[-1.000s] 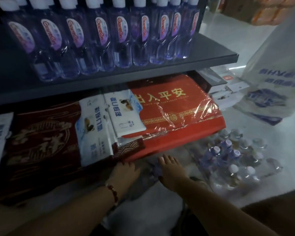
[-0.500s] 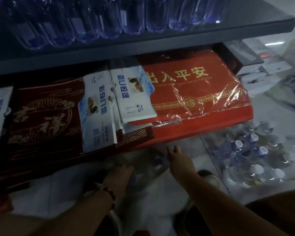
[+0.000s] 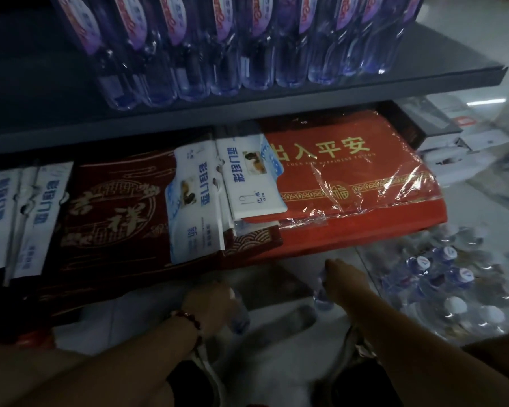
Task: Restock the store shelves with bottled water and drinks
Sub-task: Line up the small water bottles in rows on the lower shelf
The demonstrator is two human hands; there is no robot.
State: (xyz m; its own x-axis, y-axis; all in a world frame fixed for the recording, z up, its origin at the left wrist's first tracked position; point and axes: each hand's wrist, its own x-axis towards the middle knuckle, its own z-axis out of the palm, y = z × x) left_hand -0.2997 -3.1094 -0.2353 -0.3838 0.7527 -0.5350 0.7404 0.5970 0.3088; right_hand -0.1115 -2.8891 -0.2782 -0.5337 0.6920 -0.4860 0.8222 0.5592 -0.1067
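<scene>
The right hand (image 3: 346, 277) has its fingers curled down around a small water bottle (image 3: 322, 292), gripping it near the top, so that the clear bluish body hangs below the knuckles just above the pale floor (image 3: 276, 321). The left hand (image 3: 210, 301) is likewise clenched on a second bottle (image 3: 239, 314), whose blurred lower end shows past the fingers (the grip itself is smeared by motion, so the exact finger placement cannot be told). A dark red bead bracelet (image 3: 188, 318) circles the left wrist.

Both hands are low, in front of the bottom shelf, where a red doormat (image 3: 350, 183) in clear wrap, lettered in gold, lies beside a dark maroon mat (image 3: 115, 212). White and blue packets (image 3: 247, 177) rest across the seam between the two mats, and more such packets (image 3: 27, 212) lie at the far left.

To the right of the right hand, on the floor, sits a shrink-wrapped pack of bottles (image 3: 453, 286) with white and blue caps, near but not touching the hand.

Above, the dark upper shelf (image 3: 306, 104) carries a row of upright bottles with purple labels (image 3: 247, 48), standing side by side close to its front edge.
</scene>
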